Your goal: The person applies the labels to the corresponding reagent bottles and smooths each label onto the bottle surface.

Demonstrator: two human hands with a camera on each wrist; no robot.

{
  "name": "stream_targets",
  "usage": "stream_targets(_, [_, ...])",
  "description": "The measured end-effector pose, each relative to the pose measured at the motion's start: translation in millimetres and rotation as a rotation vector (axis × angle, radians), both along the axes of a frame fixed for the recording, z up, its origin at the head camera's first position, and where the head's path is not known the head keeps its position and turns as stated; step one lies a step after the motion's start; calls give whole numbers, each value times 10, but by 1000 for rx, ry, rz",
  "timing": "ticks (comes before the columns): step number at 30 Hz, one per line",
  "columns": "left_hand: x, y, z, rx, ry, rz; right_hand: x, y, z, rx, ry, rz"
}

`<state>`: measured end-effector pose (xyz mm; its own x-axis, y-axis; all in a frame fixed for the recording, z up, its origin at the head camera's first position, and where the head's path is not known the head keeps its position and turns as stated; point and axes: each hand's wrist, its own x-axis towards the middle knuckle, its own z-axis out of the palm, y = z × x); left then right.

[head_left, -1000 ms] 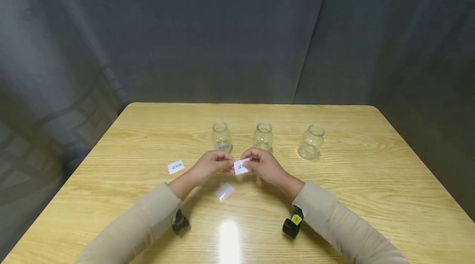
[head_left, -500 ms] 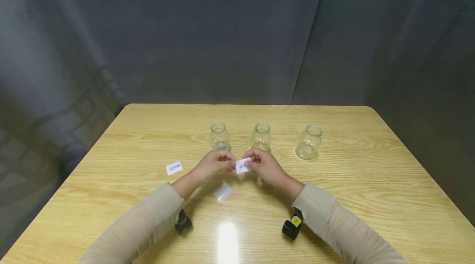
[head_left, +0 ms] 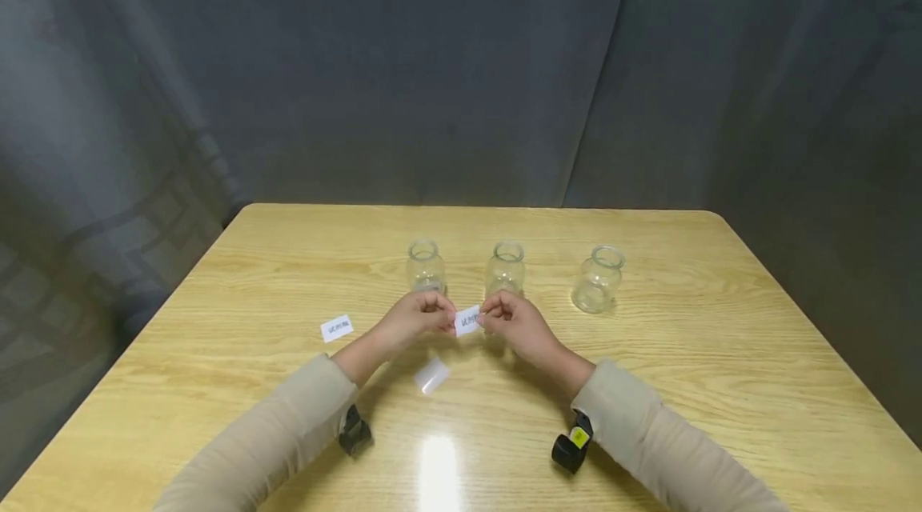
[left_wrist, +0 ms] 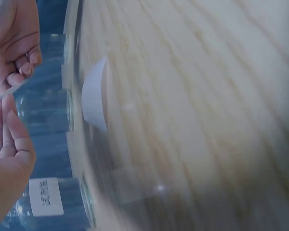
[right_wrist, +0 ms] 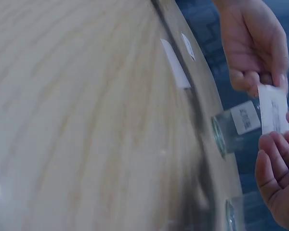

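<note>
A white label [head_left: 467, 321] with dark characters is stretched between both hands, above the wooden table [head_left: 684, 384]. My left hand [head_left: 410, 322] pinches its left edge, and my right hand [head_left: 526, 328] pinches the right edge between thumb and fingers. Just behind the hands stand two glass jars: the left jar [head_left: 426, 266] carries a similar label [right_wrist: 246, 117] on its side, while the middle jar [head_left: 505, 266] is partly hidden by the right hand. A third glass jar [head_left: 597, 284] stands farther right, its wall bare.
A second white printed card or label [head_left: 336, 328] lies on the table left of the hands. Nearer the body is a shiny blank slip [head_left: 432, 376]. Black wrist cameras [head_left: 571, 452] hang below both sleeves. Dark curtain [head_left: 432, 72] hangs behind the table.
My right thumb and fingers have shifted to the label's right edge, uncovering more of its characters. The left hand keeps its pinch almost in place. Jars and loose slips stay where they were.
</note>
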<state>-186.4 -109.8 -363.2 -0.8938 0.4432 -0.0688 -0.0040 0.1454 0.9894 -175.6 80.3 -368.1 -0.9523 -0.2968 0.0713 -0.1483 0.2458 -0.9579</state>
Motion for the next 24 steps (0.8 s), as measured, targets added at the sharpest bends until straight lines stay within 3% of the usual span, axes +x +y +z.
stream_targets(4, [6,43,-16,3,9,-70,39,-38,-27,14,-32,83])
stream_targets(8, [13,87,-23,6,17,-109,62,-51,-39,23,-32,100])
stream_targets(15, [12,119,-22,-98,53,-92,67,-37,-41,36,-26,94])
stream_targets(24, [4,134,2,-153,61,-69,87,-38,-19,-23,-48,89])
